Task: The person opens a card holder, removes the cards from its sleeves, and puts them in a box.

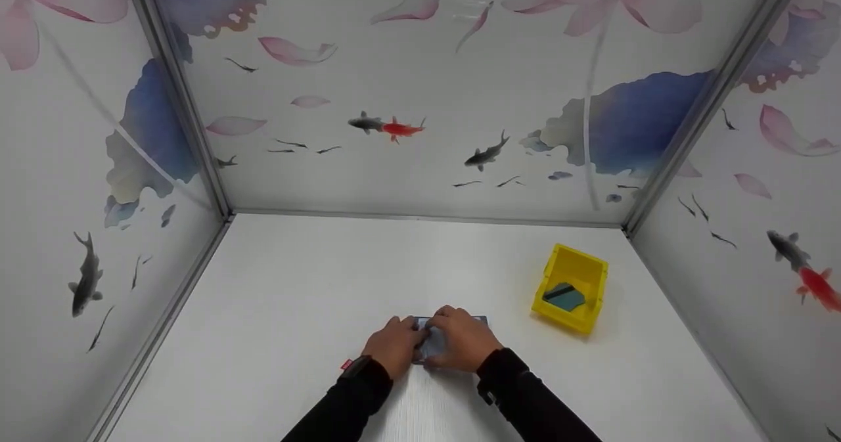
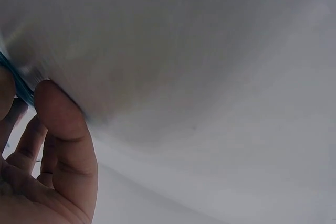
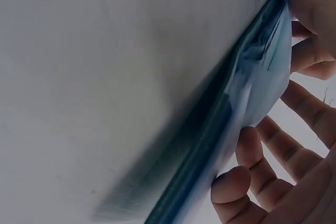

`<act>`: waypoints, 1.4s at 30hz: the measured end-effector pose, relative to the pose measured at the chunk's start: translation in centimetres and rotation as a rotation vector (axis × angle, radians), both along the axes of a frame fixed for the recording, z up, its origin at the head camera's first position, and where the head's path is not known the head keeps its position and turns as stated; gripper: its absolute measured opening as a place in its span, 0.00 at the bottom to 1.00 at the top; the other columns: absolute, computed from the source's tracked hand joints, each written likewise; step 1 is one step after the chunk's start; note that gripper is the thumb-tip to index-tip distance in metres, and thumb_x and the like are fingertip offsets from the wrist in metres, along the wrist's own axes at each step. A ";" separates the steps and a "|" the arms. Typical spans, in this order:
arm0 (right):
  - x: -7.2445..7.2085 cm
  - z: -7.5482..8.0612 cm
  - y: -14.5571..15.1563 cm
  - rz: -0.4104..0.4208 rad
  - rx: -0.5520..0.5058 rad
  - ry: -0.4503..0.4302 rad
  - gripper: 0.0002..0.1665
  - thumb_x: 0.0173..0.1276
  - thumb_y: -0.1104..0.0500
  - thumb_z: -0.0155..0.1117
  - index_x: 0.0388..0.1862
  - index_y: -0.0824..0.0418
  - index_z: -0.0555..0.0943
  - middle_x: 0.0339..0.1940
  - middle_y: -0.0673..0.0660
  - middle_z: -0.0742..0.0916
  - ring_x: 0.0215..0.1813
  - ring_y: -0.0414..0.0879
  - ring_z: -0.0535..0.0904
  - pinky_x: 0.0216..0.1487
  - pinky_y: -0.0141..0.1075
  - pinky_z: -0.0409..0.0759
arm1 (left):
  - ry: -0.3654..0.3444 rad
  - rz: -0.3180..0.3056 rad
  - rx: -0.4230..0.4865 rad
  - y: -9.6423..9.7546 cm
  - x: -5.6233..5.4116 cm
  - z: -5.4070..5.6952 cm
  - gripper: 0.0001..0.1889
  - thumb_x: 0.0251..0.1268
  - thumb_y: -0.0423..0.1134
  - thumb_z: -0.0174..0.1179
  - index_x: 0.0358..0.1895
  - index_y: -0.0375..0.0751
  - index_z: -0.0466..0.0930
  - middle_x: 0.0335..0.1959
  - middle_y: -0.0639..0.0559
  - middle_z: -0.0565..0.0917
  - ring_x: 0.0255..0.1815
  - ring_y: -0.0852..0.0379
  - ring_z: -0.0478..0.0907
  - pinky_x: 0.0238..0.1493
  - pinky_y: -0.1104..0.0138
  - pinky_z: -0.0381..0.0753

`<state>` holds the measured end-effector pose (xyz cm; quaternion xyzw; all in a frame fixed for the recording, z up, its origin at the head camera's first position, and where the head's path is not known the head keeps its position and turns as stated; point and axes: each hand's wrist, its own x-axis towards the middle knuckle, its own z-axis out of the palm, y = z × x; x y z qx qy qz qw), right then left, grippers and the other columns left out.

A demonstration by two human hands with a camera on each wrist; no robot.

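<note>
Low in the middle of the head view, both hands are at a flat blue, folder-like thing (image 1: 433, 342) with dark blue edges. My left hand (image 1: 393, 347) pinches its left side; the left wrist view shows the thumb (image 2: 60, 111) and fingertips at a teal edge. My right hand (image 1: 466, 340) holds it from the right, thumb at the near edge and fingers over the far part. In the right wrist view the blue thing (image 3: 268, 77) stands edge-on, with a pale, loose-looking layer on a teal base. Its exact kind is unclear.
A yellow bin (image 1: 591, 271) stands to the right of the hands on the white table (image 1: 295, 284). Inside lies a flat teal piece (image 1: 570, 299) with a dark stripe. Printed panels (image 1: 420, 166) wall the table at the back and both sides.
</note>
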<state>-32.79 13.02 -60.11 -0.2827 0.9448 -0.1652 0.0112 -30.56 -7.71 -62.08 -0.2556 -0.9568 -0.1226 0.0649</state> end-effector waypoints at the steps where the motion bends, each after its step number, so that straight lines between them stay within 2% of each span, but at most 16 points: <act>1: 0.0 0.0 0.1 0.002 -0.001 0.000 0.37 0.62 0.40 0.92 0.66 0.54 0.91 0.62 0.53 0.89 0.63 0.53 0.86 0.66 0.50 0.89 | 0.005 0.001 0.000 0.0 0.0 0.0 0.14 0.77 0.41 0.74 0.61 0.52 0.93 0.55 0.50 0.88 0.39 0.57 0.68 0.34 0.65 0.77; 6: -0.2 0.1 0.5 0.009 -0.010 -0.010 0.40 0.61 0.42 0.92 0.69 0.53 0.88 0.63 0.54 0.90 0.65 0.53 0.87 0.68 0.52 0.89 | 0.011 0.018 0.005 0.1 0.1 0.1 0.21 0.74 0.40 0.77 0.68 0.49 0.90 0.59 0.50 0.89 0.42 0.55 0.76 0.38 0.63 0.84; 9: -0.3 0.2 0.8 -0.004 -0.015 -0.033 0.41 0.61 0.43 0.92 0.71 0.52 0.87 0.65 0.54 0.89 0.65 0.52 0.87 0.67 0.56 0.89 | 0.011 0.028 0.006 0.2 0.1 -0.2 0.25 0.73 0.41 0.78 0.71 0.46 0.89 0.61 0.49 0.90 0.46 0.52 0.80 0.43 0.61 0.88; 14: -0.4 0.2 1.4 -0.029 -0.039 -0.057 0.41 0.63 0.46 0.91 0.73 0.53 0.86 0.66 0.55 0.88 0.63 0.51 0.86 0.64 0.56 0.90 | -0.001 0.040 -0.009 0.3 -0.3 -1.0 0.23 0.76 0.41 0.76 0.71 0.45 0.89 0.66 0.47 0.89 0.55 0.49 0.84 0.51 0.58 0.90; 17: -0.4 0.3 1.8 -0.056 -0.043 -0.041 0.41 0.67 0.50 0.87 0.77 0.53 0.83 0.69 0.56 0.87 0.65 0.52 0.85 0.67 0.56 0.89 | -0.036 0.057 -0.008 0.5 -0.1 -0.6 0.23 0.77 0.41 0.75 0.72 0.44 0.89 0.69 0.46 0.88 0.60 0.48 0.85 0.57 0.56 0.91; 20: -0.4 0.4 2.0 -0.097 -0.032 -0.005 0.39 0.71 0.52 0.83 0.80 0.50 0.81 0.73 0.57 0.86 0.70 0.56 0.83 0.71 0.60 0.87 | -0.061 0.073 -0.015 0.6 0.1 0.1 0.23 0.78 0.42 0.75 0.72 0.45 0.89 0.69 0.47 0.88 0.61 0.48 0.85 0.59 0.57 0.91; 22: -0.4 0.5 2.2 -0.121 -0.028 0.033 0.35 0.72 0.54 0.82 0.76 0.51 0.84 0.74 0.58 0.85 0.71 0.58 0.82 0.69 0.63 0.86 | -0.075 0.082 -0.018 0.6 0.3 0.5 0.23 0.77 0.42 0.75 0.72 0.45 0.89 0.68 0.48 0.88 0.59 0.50 0.84 0.58 0.58 0.91; 24: -0.4 0.6 2.4 -0.142 -0.022 0.064 0.27 0.72 0.55 0.82 0.69 0.52 0.89 0.73 0.57 0.86 0.71 0.59 0.80 0.69 0.64 0.84 | -0.089 0.089 -0.017 0.6 0.4 0.7 0.23 0.77 0.42 0.76 0.71 0.45 0.90 0.67 0.48 0.89 0.57 0.51 0.83 0.56 0.60 0.90; 28: -0.6 0.7 3.1 -0.147 -0.010 0.098 0.11 0.72 0.56 0.81 0.52 0.52 0.95 0.63 0.52 0.92 0.68 0.55 0.82 0.66 0.61 0.82 | -0.118 0.101 0.010 0.6 0.4 0.7 0.23 0.77 0.42 0.76 0.72 0.46 0.89 0.67 0.49 0.88 0.56 0.53 0.81 0.56 0.61 0.89; 31: -0.7 0.7 3.5 -0.115 -0.031 0.066 0.09 0.73 0.58 0.80 0.51 0.53 0.96 0.55 0.50 0.95 0.61 0.50 0.84 0.68 0.56 0.85 | -0.117 0.102 0.028 0.6 0.3 0.3 0.24 0.76 0.43 0.76 0.72 0.46 0.89 0.68 0.49 0.88 0.56 0.54 0.80 0.57 0.61 0.89; 33: -0.7 0.7 3.8 -0.085 -0.058 0.020 0.11 0.73 0.59 0.80 0.53 0.55 0.95 0.53 0.51 0.95 0.58 0.48 0.85 0.69 0.53 0.87 | -0.102 0.096 0.030 0.5 0.2 0.1 0.24 0.76 0.43 0.76 0.73 0.46 0.89 0.69 0.48 0.88 0.56 0.53 0.81 0.57 0.61 0.89; 38: -0.7 0.6 4.2 -0.020 -0.125 -0.122 0.22 0.70 0.58 0.84 0.61 0.59 0.91 0.61 0.55 0.92 0.60 0.49 0.85 0.72 0.52 0.87 | -0.066 0.074 0.017 0.4 0.1 -0.2 0.24 0.76 0.43 0.76 0.72 0.46 0.89 0.68 0.48 0.88 0.58 0.51 0.82 0.56 0.60 0.90; 42: -0.8 0.1 4.3 -0.009 -0.144 -0.183 0.32 0.65 0.55 0.89 0.66 0.59 0.88 0.68 0.57 0.90 0.65 0.52 0.85 0.76 0.56 0.84 | -0.063 0.068 0.014 0.4 0.1 -0.4 0.24 0.76 0.43 0.77 0.72 0.47 0.89 0.67 0.48 0.88 0.57 0.50 0.83 0.54 0.60 0.90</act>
